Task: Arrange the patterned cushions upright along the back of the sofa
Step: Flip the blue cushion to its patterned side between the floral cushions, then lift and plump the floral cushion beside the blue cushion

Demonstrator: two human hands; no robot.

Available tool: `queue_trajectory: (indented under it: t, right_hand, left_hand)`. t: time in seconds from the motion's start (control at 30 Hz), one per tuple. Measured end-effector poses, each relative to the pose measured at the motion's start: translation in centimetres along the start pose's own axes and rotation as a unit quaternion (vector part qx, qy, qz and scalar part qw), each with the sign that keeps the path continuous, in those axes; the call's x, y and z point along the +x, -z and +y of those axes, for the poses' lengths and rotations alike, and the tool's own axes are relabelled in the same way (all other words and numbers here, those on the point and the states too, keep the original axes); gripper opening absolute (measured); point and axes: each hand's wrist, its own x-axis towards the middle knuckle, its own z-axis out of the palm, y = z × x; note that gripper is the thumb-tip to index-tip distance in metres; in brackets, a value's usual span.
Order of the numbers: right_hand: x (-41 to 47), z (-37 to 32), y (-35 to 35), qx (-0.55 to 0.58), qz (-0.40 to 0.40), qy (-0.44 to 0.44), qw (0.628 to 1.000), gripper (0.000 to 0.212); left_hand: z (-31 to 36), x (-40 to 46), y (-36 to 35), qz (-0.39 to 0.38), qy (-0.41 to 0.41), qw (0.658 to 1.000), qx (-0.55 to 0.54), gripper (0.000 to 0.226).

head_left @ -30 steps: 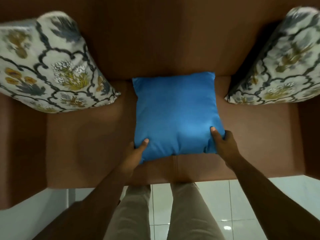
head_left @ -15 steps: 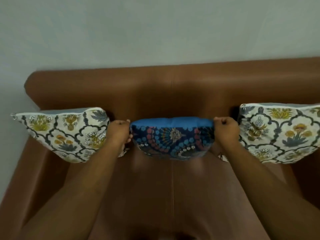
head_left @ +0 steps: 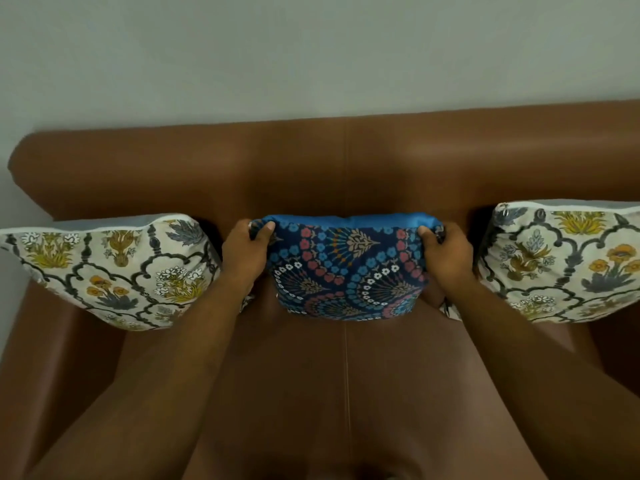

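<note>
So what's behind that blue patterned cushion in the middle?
The brown sofa backrest rises directly behind the blue cushion, with the pale wall above it. Both hands, left and right, grip its top corners. Whether it touches the backrest is hidden.

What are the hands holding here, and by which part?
Both hold the blue cushion by its top corners: left hand on the upper left corner, right hand on the upper right.

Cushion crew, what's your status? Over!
Both hands, left hand and right hand, gripping blue cushion top corners. Standing upright against sofa back. Nothing blocking.
</note>
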Motion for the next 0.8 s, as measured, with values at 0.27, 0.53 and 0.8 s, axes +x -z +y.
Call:
queue_trajectory:
  t: [0.27, 0.53, 0.8]
  right_hand:
    - [2.6, -0.4, -0.5, -0.057, -0.010, 0.027, 0.998, 0.025]
    - [-3.9, -4.4, -1.0, -0.086, 0.144, 0.209, 0.963, 0.043]
    - [-16.1, -11.7, -15.0, 0.007, -0.212, 0.261, 0.942, 0.070]
  left_hand:
    - [-1.7, 0.4, 0.4, 0.032, -0.044, 0.997, 0.061, 0.023]
    - [-1.3, 0.6, 3.7, 0.014, -0.068, 0.997, 0.034, 0.051]
    - [-7.1, 1.8, 18.3, 0.049, -0.233, 0.933, 0.271, 0.096]
